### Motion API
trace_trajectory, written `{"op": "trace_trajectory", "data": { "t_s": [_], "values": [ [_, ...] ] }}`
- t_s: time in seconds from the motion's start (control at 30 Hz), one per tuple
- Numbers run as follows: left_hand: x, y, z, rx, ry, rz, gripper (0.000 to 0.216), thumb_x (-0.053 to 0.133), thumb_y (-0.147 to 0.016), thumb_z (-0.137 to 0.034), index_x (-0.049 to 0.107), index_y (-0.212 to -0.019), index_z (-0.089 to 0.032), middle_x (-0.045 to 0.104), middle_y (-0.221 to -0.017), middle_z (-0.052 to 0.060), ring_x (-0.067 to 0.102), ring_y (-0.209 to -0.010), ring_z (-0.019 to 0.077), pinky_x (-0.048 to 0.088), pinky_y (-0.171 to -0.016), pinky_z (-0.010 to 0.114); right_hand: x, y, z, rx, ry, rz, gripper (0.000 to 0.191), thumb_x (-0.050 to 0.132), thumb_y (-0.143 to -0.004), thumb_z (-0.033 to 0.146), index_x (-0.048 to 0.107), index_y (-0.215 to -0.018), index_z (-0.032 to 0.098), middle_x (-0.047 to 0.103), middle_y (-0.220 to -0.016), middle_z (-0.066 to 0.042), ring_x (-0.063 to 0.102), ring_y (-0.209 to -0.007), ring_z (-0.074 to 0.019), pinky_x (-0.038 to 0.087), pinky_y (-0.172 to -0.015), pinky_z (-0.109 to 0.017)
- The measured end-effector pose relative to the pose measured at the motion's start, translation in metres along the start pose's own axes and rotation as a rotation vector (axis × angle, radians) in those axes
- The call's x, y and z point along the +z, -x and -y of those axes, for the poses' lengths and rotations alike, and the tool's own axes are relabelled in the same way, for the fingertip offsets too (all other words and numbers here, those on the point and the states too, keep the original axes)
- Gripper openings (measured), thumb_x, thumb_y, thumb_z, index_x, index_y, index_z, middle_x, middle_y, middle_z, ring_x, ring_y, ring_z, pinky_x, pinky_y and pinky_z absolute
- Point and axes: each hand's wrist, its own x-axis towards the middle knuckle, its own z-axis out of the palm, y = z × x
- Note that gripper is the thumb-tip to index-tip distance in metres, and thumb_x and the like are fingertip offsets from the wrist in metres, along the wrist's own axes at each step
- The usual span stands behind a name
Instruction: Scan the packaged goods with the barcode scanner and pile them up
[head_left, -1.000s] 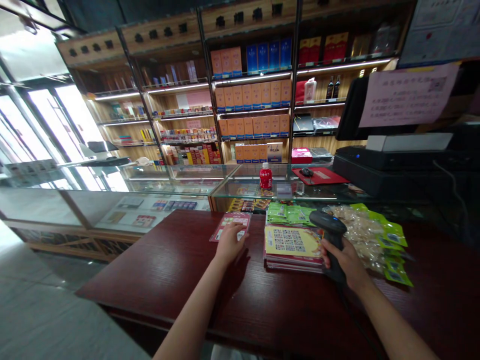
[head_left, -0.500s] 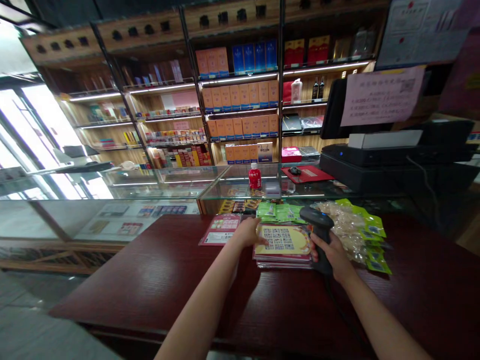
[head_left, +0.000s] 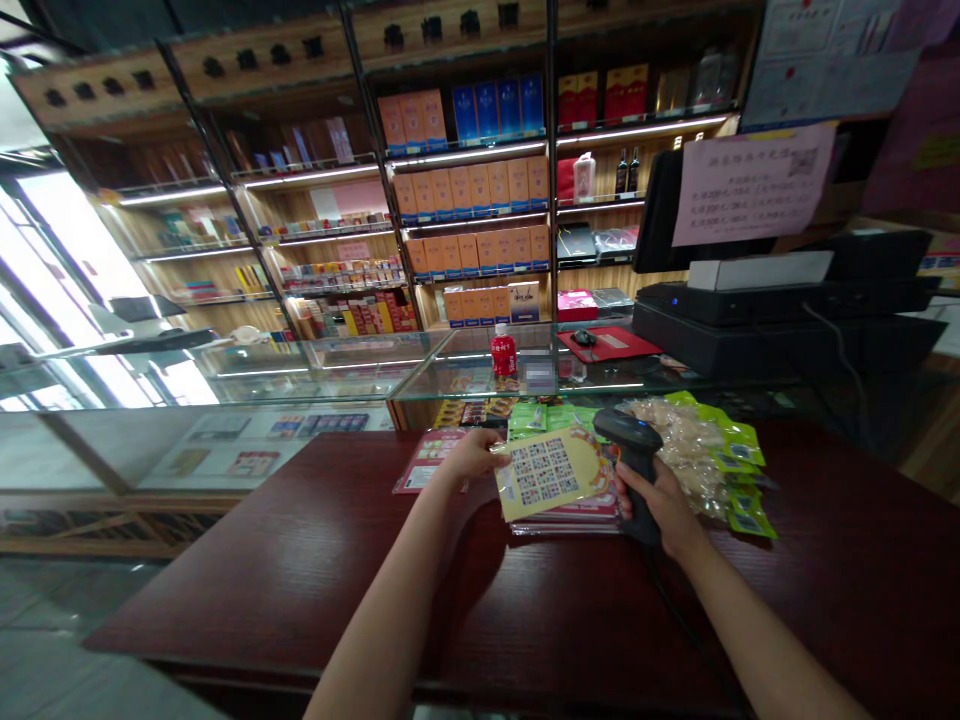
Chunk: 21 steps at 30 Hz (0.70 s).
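My left hand [head_left: 474,455] pinches the left edge of a yellow packet [head_left: 547,472] printed with a grid of small pictures, lifting it tilted off a stack of flat packets [head_left: 570,515] on the dark red counter [head_left: 300,580]. My right hand [head_left: 660,500] is wrapped round the grip of a black barcode scanner [head_left: 630,450], whose head sits just right of the raised packet. A pink packet [head_left: 421,462] lies flat on the counter left of my left hand.
Green packets [head_left: 551,418] and clear bags of snacks with green labels [head_left: 712,460] lie behind and right of the stack. A glass display case [head_left: 337,375] carries a red bottle [head_left: 502,352]. A black register with a monitor [head_left: 750,300] stands at the right. Stocked shelves fill the back wall.
My left hand left the pink packet, moved right to the stack and lifted the top yellow packet by its edge. The scanner hand stayed beside the stack.
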Motion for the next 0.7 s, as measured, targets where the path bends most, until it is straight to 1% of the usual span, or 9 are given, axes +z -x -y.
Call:
{"op": "trace_trajectory", "data": {
  "t_s": [0.07,0.17,0.23,0.33,0.4,0.47,0.57,0.7],
  "values": [
    [0.0,0.004,0.003,0.005,0.189,-0.056,0.028,0.076,-0.058,-0.034,0.056,-0.067,-0.016,0.049,-0.049,-0.006,0.041,-0.041,0.0066,0.027,-0.041,0.018,0.001,0.001,0.002,0.006,-0.019,-0.004,0.046,0.08,-0.068,0.043,0.057,-0.101,0.02,0.058,-0.058,0.006,0.048,-0.041,-0.0087,0.041,-0.036,-0.02],
    [0.008,0.009,0.007,0.087,0.46,-0.255,0.034,0.077,-0.06,-0.038,0.052,-0.068,-0.016,0.05,-0.053,-0.006,0.04,-0.041,0.0041,0.028,-0.04,0.016,0.001,0.002,0.004,0.012,-0.047,0.019,0.04,0.079,-0.071,0.041,0.057,-0.096,0.02,0.058,-0.059,0.005,0.049,-0.042,-0.0086,0.041,-0.037,-0.02],
    [0.019,0.011,0.01,0.156,0.637,-0.373,0.035,0.076,-0.063,-0.039,0.052,-0.072,-0.016,0.054,-0.058,-0.005,0.043,-0.043,0.0034,0.033,-0.041,0.015,0.001,0.003,0.005,0.011,-0.053,0.038,0.038,0.078,-0.072,0.041,0.056,-0.094,0.02,0.059,-0.059,0.005,0.05,-0.043,-0.0088,0.041,-0.038,-0.02],
    [0.037,0.012,0.017,0.183,0.817,-0.454,0.041,0.078,-0.061,-0.037,0.054,-0.087,-0.016,0.063,-0.073,-0.001,0.054,-0.051,0.0059,0.046,-0.049,0.019,0.003,0.005,0.004,0.012,-0.032,0.054,0.041,0.078,-0.072,0.042,0.055,-0.098,0.02,0.059,-0.06,0.005,0.049,-0.042,-0.0093,0.041,-0.038,-0.021],
    [0.047,0.012,0.021,0.181,0.873,-0.494,0.048,0.079,-0.061,-0.036,0.053,-0.096,-0.017,0.067,-0.084,0.002,0.06,-0.056,0.0084,0.051,-0.054,0.022,0.005,0.007,0.003,0.02,0.005,0.079,0.042,0.078,-0.071,0.043,0.054,-0.098,0.02,0.058,-0.06,0.005,0.049,-0.042,-0.0095,0.041,-0.038,-0.021],
    [0.054,0.01,0.025,0.194,0.887,-0.544,0.048,0.079,-0.062,-0.036,0.052,-0.096,-0.017,0.068,-0.088,0.004,0.062,-0.057,0.0095,0.053,-0.055,0.023,0.008,0.009,0.001,0.022,0.049,0.108,0.04,0.078,-0.072,0.044,0.054,-0.094,0.02,0.058,-0.059,0.005,0.049,-0.042,-0.0093,0.042,-0.038,-0.021],
    [0.058,0.008,0.029,0.209,0.855,-0.599,0.043,0.078,-0.062,-0.035,0.052,-0.09,-0.017,0.069,-0.087,0.004,0.062,-0.054,0.0096,0.053,-0.052,0.023,0.012,0.013,-0.001,0.022,0.121,0.133,0.04,0.077,-0.072,0.045,0.053,-0.091,0.02,0.057,-0.057,0.006,0.049,-0.04,-0.0085,0.041,-0.037,-0.02],
    [0.058,0.005,0.031,0.199,0.804,-0.637,0.037,0.076,-0.063,-0.032,0.051,-0.086,-0.016,0.069,-0.083,0.003,0.061,-0.052,0.0097,0.053,-0.05,0.023,0.018,0.017,-0.003,0.028,0.234,0.195,0.042,0.074,-0.073,0.048,0.055,-0.097,0.019,0.055,-0.055,0.006,0.047,-0.037,-0.0082,0.039,-0.036,-0.02]
  ]
}}
